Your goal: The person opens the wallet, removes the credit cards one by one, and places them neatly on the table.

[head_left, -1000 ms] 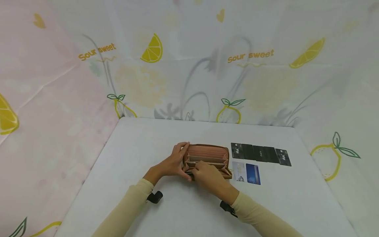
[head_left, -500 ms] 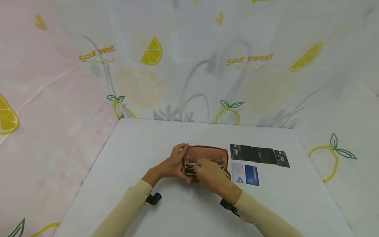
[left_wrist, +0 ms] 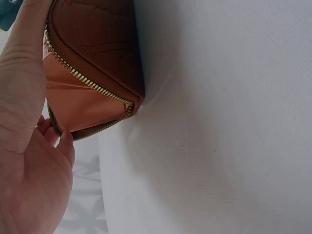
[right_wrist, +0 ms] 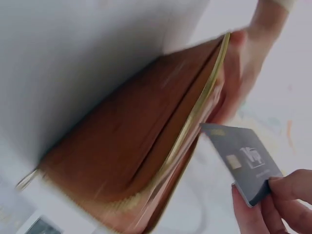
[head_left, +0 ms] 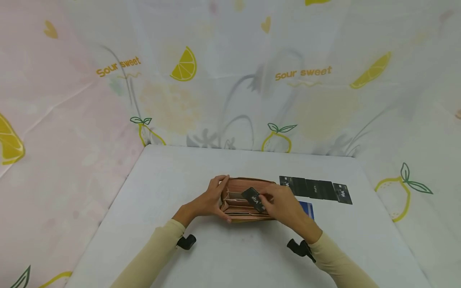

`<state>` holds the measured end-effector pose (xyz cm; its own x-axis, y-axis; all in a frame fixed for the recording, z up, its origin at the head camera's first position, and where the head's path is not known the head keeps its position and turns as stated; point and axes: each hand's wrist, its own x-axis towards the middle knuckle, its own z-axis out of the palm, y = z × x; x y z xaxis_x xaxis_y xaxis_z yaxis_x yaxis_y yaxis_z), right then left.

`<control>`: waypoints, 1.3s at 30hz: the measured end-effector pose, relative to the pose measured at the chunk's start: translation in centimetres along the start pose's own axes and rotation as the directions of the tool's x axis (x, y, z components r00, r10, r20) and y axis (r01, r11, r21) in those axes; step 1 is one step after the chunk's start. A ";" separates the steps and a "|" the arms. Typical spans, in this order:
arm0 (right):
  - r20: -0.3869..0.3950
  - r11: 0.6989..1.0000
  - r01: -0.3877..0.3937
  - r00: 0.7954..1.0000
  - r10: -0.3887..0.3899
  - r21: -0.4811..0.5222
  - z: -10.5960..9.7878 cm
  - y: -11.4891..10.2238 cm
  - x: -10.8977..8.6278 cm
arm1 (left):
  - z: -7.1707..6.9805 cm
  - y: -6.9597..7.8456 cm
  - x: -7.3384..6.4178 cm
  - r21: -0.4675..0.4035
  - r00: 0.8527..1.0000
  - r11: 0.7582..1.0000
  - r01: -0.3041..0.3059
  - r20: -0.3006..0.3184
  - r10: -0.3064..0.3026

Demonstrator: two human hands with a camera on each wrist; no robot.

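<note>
A brown zip-around wallet (head_left: pixel 239 184) stands with its mouth unzipped on the table, its pink compartments facing up. My left hand (head_left: pixel 209 200) grips the wallet's left end, thumb at the near edge and fingers at the far edge; in the left wrist view fingers curl over the gold zip. Above the wallet's right half, my right hand (head_left: pixel 288 208) pinches a black VIP card (head_left: pixel 253 199) between thumb and fingers. The right wrist view shows this card (right_wrist: pixel 246 158) tilted and out of the compartments, beside the wallet (right_wrist: pixel 131 126).
To the right of the wallet lies a row of several black cards (head_left: pixel 317 189), its left end partly behind my right hand. A blue card (head_left: pixel 308 209) sits nearer me, mostly covered by that hand. White cloth covers the table (head_left: pixel 230 256); a printed backdrop (head_left: pixel 223 100) rises behind.
My right hand has come up out of the wallet and moved right, now with a black VIP card in its fingers. The left hand keeps its hold on the wallet.
</note>
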<state>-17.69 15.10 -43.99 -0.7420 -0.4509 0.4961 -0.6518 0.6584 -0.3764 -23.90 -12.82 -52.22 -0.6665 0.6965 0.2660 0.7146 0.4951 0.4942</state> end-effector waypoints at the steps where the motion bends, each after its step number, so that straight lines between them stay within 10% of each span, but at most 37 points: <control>1: -0.018 0.999 -0.029 0.999 0.029 0.026 -0.4 0.6 -0.3 | 0.0 0.0 0.0 -0.004 1.000 1.000 0.002 0.002 -0.002; 13: -0.021 0.908 -0.415 0.909 0.417 0.060 -5.1 7.9 -5.6 | -0.1 0.6 -0.1 0.003 1.000 1.000 0.017 0.018 -0.017; 25: 0.161 0.609 -0.788 0.616 0.771 0.095 -7.0 15.1 -12.7 | 0.1 0.5 -0.1 0.011 1.000 1.000 0.013 0.014 -0.014; 29: 0.210 0.543 -0.834 0.552 0.807 0.103 -7.2 16.3 -13.7 | 0.1 0.4 -0.2 0.017 1.000 1.000 0.016 0.009 -0.016; 39: 0.233 0.512 -0.853 0.521 0.821 0.104 -5.6 16.6 -13.8 | 0.3 0.2 -0.2 0.005 1.000 1.000 0.008 0.012 -0.009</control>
<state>-17.39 35.65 -52.70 -0.9584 0.1651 -0.2327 0.2827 0.6591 -0.6969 -23.55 -12.71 -52.39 -0.6700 0.6982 0.2521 0.7099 0.5034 0.4926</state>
